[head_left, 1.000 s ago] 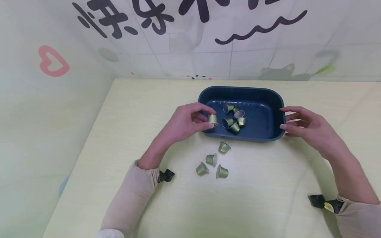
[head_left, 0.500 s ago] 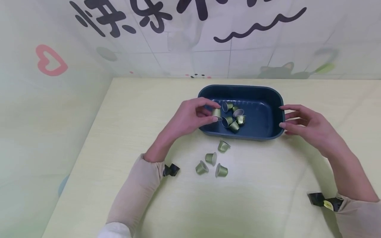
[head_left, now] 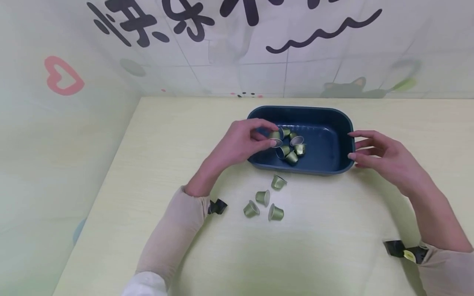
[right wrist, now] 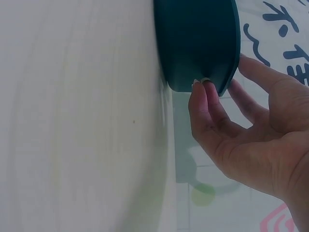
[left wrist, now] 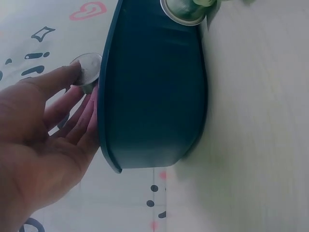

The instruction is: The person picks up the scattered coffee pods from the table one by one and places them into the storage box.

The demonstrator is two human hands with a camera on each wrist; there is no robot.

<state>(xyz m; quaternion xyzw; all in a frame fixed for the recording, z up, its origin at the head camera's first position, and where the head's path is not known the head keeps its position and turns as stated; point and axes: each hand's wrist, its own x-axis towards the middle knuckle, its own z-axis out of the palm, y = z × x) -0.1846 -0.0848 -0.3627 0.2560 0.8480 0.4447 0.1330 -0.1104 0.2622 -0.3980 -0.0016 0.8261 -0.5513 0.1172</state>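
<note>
My left hand pinches a green coffee capsule between thumb and fingers, inside the left part of a dark blue oblong bin. In the left wrist view this capsule shows its silver lid beside the bin's rim. Several more green capsules lie on the bin's floor, just right of my fingertips. At the bin's right end, my right hand grips the wall, thumb and index finger at the rim and other fingers against the outside.
Several loose capsules lie on the pale wooden table in front of the bin. Behind the table stands a wall with printed lettering. Black wrist cameras stick out from both sleeves.
My left hand has moved right and slightly farther back with its capsule, deeper over the bin and up to the capsules there. The right hand and bin have stayed in place.
</note>
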